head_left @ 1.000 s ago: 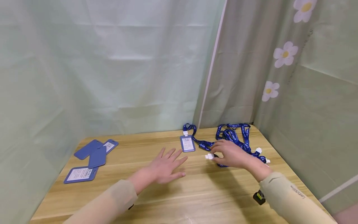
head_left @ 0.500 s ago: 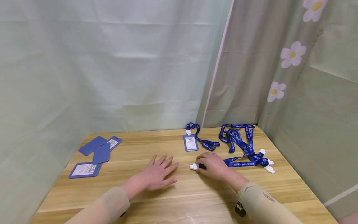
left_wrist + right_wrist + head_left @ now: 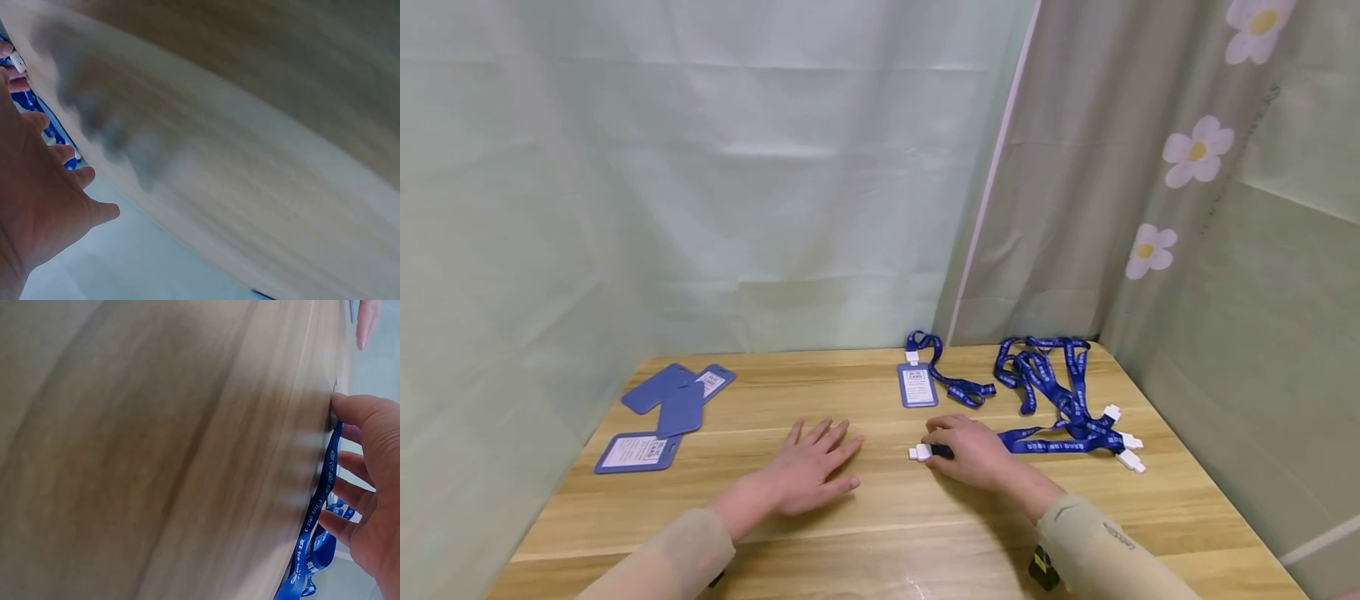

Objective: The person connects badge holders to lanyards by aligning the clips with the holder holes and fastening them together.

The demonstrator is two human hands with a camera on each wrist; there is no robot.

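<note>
In the head view's lower centre, the right hand [image 3: 976,454] pinches a blue fabric lanyard [image 3: 1052,447] beside its white plastic clip [image 3: 921,452] (likely light and limp, best held at that stiffer end), while the left hand [image 3: 801,473], fingers apart, holds nothing.

Soft shadows fall on the tabletop [image 3: 887,533]; wrist views look dimmer.

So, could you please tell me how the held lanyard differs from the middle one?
The held lanyard has a bare white clip; the middle lanyard has a badge holder attached. The right hand pinches the held lanyard; the middle lanyard lies untouched. Both are blue with pale lettering.
</note>
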